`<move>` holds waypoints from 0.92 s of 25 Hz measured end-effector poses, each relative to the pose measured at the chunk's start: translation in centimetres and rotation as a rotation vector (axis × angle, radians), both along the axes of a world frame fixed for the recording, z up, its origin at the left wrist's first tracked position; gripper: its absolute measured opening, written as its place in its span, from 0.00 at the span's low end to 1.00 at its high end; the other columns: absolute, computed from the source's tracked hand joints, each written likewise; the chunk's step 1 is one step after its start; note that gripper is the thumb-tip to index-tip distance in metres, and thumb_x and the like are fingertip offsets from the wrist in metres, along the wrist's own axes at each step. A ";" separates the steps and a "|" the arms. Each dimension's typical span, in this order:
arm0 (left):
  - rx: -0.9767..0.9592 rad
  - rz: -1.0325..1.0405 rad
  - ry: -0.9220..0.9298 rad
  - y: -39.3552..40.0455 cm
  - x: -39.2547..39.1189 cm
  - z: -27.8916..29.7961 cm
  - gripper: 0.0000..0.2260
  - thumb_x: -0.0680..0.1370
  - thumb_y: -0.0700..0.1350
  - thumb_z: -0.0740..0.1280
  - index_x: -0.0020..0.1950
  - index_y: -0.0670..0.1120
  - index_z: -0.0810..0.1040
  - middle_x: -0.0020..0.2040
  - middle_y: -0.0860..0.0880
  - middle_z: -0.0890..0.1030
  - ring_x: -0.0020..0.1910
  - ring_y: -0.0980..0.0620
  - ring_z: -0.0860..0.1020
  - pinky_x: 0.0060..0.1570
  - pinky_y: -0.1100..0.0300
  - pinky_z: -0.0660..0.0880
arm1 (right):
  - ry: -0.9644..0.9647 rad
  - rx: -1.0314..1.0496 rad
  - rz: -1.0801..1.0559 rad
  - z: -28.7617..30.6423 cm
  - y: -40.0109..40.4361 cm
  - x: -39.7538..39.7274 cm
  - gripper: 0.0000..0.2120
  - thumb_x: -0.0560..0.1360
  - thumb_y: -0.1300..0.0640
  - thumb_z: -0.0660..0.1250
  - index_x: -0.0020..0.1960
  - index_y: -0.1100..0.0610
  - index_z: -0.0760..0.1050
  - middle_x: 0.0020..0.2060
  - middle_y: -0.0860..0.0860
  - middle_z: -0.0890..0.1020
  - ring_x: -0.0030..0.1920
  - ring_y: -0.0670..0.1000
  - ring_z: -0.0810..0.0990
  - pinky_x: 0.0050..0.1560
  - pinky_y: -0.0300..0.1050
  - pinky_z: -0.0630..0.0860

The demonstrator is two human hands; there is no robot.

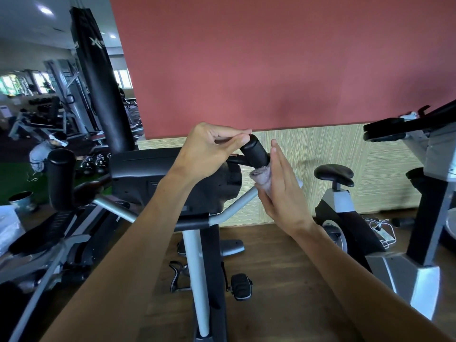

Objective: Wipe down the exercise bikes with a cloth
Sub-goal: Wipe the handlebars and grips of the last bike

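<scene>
Wiping black foam handlebar grip (255, 151) on exercise bike (172, 178).
L hand (209, 149) pinches grip; R hand (283, 183), fingers straight, presses pale fluffy cloth (259, 174) to it.

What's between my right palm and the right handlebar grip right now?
The cloth: in the head view it is bunched between the right hand and the lower end of the black grip.

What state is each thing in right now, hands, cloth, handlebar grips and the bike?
Left hand: fingertips pinching the top of the right grip.
Right hand: fingers straight, pressing the cloth against the right grip.
Cloth: bunched between palm and grip.
Left grip: upright, untouched.
Bike: standing, unoccupied.
</scene>
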State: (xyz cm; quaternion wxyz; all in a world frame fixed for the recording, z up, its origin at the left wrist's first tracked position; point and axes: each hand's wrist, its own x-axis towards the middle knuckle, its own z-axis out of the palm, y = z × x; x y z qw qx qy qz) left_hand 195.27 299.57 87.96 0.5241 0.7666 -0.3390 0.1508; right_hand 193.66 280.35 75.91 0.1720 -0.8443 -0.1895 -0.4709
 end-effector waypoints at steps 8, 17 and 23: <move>-0.056 -0.035 -0.017 -0.1 0.7 -0.3 0.08 0.79 0.41 0.73 0.57 0.45 0.85 0.54 0.52 0.86 0.58 0.59 0.83 0.60 0.62 0.78 | -0.085 0.006 0.001 4.1 2.9 0.1 0.34 0.82 0.62 0.65 0.80 0.68 0.50 0.80 0.63 0.55 0.81 0.57 0.55 0.80 0.47 0.55; -0.049 0.074 -0.011 -0.4 -0.9 -0.3 0.08 0.80 0.44 0.72 0.58 0.46 0.86 0.55 0.54 0.86 0.56 0.60 0.83 0.60 0.58 0.78 | 0.071 0.001 0.053 -1.8 -2.1 -0.6 0.32 0.82 0.63 0.62 0.80 0.69 0.50 0.78 0.65 0.59 0.80 0.59 0.58 0.79 0.55 0.60; 0.069 0.303 -0.178 -1.2 -3.0 -0.8 0.10 0.81 0.46 0.70 0.62 0.51 0.85 0.51 0.66 0.83 0.54 0.71 0.78 0.62 0.70 0.72 | 0.277 0.292 0.147 -3.4 -5.7 -3.1 0.36 0.82 0.64 0.63 0.82 0.60 0.46 0.78 0.58 0.61 0.79 0.54 0.61 0.76 0.59 0.64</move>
